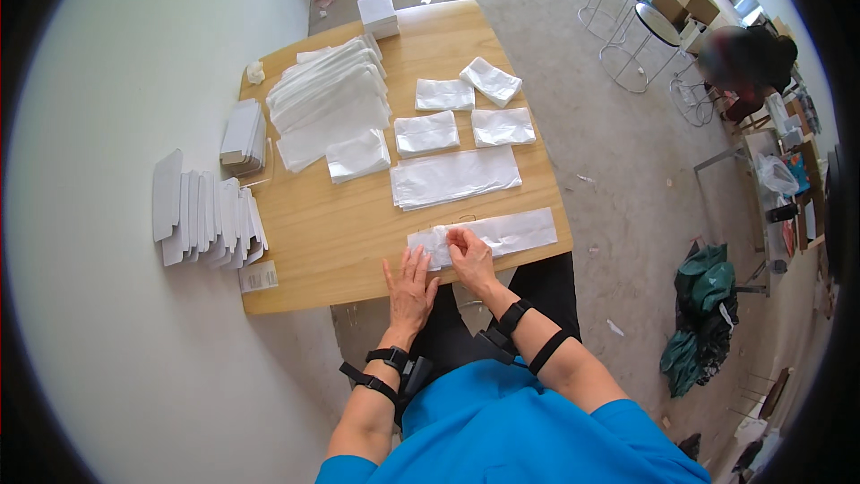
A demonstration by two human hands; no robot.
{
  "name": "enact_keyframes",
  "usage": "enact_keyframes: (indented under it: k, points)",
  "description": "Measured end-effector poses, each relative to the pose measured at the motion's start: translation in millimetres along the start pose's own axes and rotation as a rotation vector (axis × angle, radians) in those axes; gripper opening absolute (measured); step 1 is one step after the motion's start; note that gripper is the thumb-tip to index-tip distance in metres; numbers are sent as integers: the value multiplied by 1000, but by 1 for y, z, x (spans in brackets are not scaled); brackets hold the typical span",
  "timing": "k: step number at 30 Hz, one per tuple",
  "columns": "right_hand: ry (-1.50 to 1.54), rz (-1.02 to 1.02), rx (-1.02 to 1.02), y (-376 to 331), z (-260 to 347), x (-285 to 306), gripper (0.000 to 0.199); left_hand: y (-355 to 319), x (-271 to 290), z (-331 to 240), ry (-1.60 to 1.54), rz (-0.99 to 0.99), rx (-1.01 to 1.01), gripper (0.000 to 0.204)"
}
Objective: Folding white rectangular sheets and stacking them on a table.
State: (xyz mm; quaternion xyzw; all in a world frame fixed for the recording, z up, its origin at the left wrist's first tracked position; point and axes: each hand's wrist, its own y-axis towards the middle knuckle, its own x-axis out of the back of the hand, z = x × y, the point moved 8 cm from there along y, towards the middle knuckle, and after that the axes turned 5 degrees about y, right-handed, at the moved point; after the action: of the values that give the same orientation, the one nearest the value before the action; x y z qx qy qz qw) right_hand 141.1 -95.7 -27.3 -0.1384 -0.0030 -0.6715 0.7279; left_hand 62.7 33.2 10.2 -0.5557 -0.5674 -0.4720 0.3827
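A long white folded sheet (524, 230), thin and slightly creased, lies along the table's near edge. My left hand (412, 294) rests at its left end, fingers stretched out and apart. Curled fingers of my right hand (471, 257) pinch the sheet's left part, where the material is bunched. Just beyond lies a wider folded white sheet (457, 178). Several small folded white bundles sit farther back, among them one bundle (426, 133) in the middle and another (358, 156) to the left.
A fanned pile of white sheets (327, 94) covers the table's (313, 242) far left. White boxes (380, 15) stand at the back, and flat white cartons (210, 215) lean along the wall side. Round stools (657, 25), a person (748, 63) and dark green bags (703, 305) are off to the right.
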Motion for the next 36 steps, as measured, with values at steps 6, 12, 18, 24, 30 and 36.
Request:
enact_keyframes:
  k: [6,12,18,24,30,36]
  points:
    - [19,-51,29,-1,2,2,22,9,18,-5,-106,-151,84,28]
    - [-18,-27,7,-1,4,-2,21,2,1,30,-344,-204,387,23]
    - [1,-65,13,0,1,3,19,7,28,12,-363,-334,312,28]
    - [-35,-48,6,1,0,0,18,12,15,-11,-61,-189,120,26]
    - [-36,-48,-20,1,-2,0,18,11,7,4,-206,-231,172,11]
    - [-61,-46,1,2,2,-1,19,-13,-20,47,-1130,-477,704,8]
